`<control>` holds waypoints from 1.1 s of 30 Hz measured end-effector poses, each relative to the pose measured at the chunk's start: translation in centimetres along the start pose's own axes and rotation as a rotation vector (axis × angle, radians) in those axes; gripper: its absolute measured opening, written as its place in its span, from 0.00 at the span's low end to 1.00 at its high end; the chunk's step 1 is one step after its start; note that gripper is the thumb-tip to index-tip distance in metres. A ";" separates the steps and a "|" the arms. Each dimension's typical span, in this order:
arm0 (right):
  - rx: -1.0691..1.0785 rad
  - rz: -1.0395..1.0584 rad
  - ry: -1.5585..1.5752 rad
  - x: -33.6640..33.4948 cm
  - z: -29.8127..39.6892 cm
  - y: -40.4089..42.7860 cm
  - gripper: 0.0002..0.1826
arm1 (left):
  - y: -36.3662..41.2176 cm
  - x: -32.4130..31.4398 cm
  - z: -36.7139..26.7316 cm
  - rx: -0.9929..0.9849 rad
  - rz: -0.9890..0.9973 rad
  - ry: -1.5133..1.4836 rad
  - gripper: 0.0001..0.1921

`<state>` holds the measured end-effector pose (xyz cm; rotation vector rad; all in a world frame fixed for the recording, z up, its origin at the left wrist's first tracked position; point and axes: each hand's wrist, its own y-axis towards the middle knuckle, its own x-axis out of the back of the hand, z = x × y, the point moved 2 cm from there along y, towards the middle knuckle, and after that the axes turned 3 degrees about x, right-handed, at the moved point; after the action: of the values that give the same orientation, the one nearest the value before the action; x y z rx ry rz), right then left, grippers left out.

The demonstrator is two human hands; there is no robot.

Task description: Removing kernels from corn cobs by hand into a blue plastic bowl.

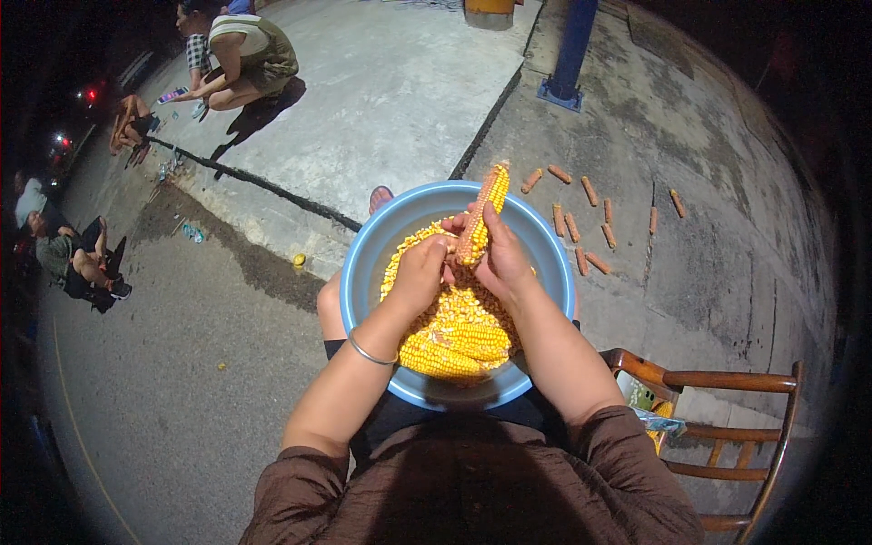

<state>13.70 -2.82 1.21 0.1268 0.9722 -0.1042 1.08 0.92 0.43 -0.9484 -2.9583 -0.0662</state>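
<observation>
A blue plastic basin (349,300) rests on my lap, holding loose yellow corn kernels (456,306) and a few whole ears of dried corn (453,351) at its near side. Over the basin, my right hand (504,262) grips a partly shelled corn ear (485,214), which is tilted with its far end up; bare reddish cob shows along its left side and rows of kernels remain on the right. My left hand (422,269), with a metal bangle at the wrist, is at the ear's lower left side, fingers curled; whether it holds loose kernels cannot be told.
Several bare corn cobs (571,227) lie on the concrete to the right. A wooden chair (729,381) with more corn (661,415) stands at lower right. Beyond are a blue post (571,61) and a crouching person (252,58) with a phone; other people sit at far left.
</observation>
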 end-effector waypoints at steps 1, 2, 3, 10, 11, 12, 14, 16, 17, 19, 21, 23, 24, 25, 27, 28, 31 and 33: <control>-0.002 0.000 0.000 0.1 -0.1 0.1 0.21 | -0.1 0.0 0.0 0.001 -0.002 0.000 0.18; -0.004 -0.065 -0.022 0.3 -0.2 0.2 0.21 | -0.2 -0.1 0.2 0.096 0.046 -0.023 0.18; -0.003 -0.133 -0.046 0.6 -0.2 0.3 0.22 | -0.3 -0.5 0.3 0.190 0.097 -0.047 0.18; 0.054 -0.108 -0.107 0.9 -1.1 0.4 0.22 | -0.5 -0.8 0.8 0.004 0.140 0.327 0.19; 0.032 -0.108 -0.098 0.8 -1.0 0.4 0.22 | -0.5 -0.7 1.1 -0.068 0.114 0.351 0.19; 0.011 -0.109 -0.090 0.8 -0.9 0.3 0.22 | -0.6 -0.8 0.9 -0.068 0.115 0.351 0.19; -0.032 -0.089 -0.020 1.2 -0.7 0.3 0.22 | -0.7 -0.9 0.5 -0.144 0.099 0.364 0.18; -0.075 -0.070 0.051 1.0 -0.6 0.1 0.22 | -0.8 -0.6 -0.3 -0.026 0.123 0.393 0.17; -0.067 -0.081 -0.019 0.9 -0.3 0.0 0.22 | -0.8 -0.6 -0.3 0.091 0.146 0.423 0.17; -0.060 -0.091 -0.088 0.6 -0.3 -0.1 0.22 | -0.7 -0.6 -0.4 -0.004 0.078 0.360 0.16; 0.033 -0.077 -0.218 0.5 -0.6 0.2 0.23 | -0.4 -0.5 -0.2 -0.100 0.009 0.297 0.16; 0.036 -0.048 -0.251 0.6 -0.6 0.3 0.22 | -0.1 -0.2 0.0 -0.255 -0.055 0.248 0.15; 0.040 -0.022 -0.284 0.6 -0.6 0.3 0.22 | -0.1 -0.2 0.1 -0.254 -0.054 0.248 0.15; 0.040 -0.022 -0.284 0.6 -0.6 0.4 0.22 | -0.1 -0.2 0.4 -0.157 -0.001 0.247 0.15; 0.052 -0.008 -0.417 0.4 -0.7 0.4 0.22 | -0.2 -0.4 0.2 -0.059 0.052 0.245 0.15; 0.040 -0.004 -0.442 0.4 -0.8 0.3 0.22 | -0.5 -0.5 -0.3 -0.052 0.062 0.280 0.16; 0.055 0.025 -0.496 0.6 -0.9 0.4 0.23 | -0.6 -0.7 -0.9 -0.048 0.080 0.297 0.16; 0.055 0.031 -0.485 0.5 -0.8 0.3 0.23 | -0.8 -0.7 -1.1 -0.035 0.102 0.286 0.16</control>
<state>13.34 -2.40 0.37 0.1583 0.4835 -0.1256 1.20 -0.15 1.49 -0.9982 -2.6531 -0.2302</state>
